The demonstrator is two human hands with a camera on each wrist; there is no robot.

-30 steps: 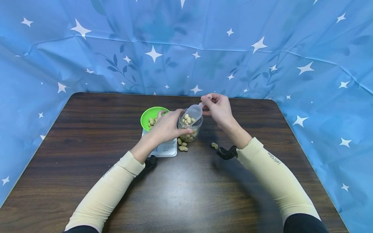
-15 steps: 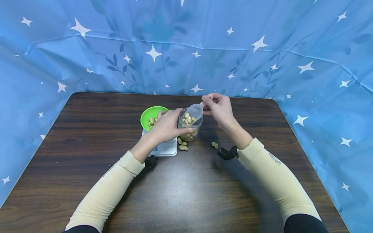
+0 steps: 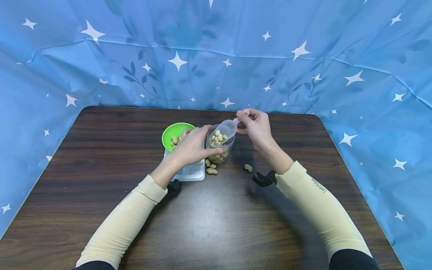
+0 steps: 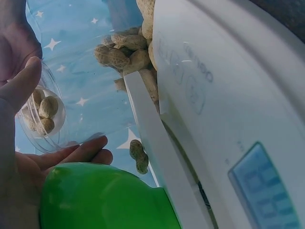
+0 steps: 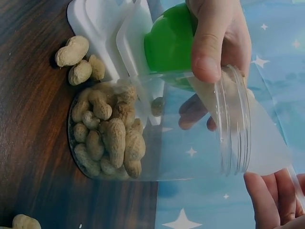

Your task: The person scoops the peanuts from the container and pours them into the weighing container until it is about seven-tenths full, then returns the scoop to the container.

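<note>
My left hand grips a clear screw-neck jar near its rim, thumb on the near side and fingers on the far side. Peanuts in their shells fill its lower part in the right wrist view. Between thumb and fingers, my right hand pinches the handle of a translucent white scoop. The scoop leans in the jar's mouth, and several peanuts show in it. Left of the jar, a green bowl with peanuts sits on a white kitchen scale, partly hidden by my left hand.
A few loose peanuts lie between the scale and the jar on the dark wooden table. One more peanut lies to the right, near the black right wrist camera. A blue star-patterned cloth hangs behind.
My right hand and the scoop have shifted very slightly to the right, the scoop staying in the jar's mouth. The left hand keeps its grip on the jar.
</note>
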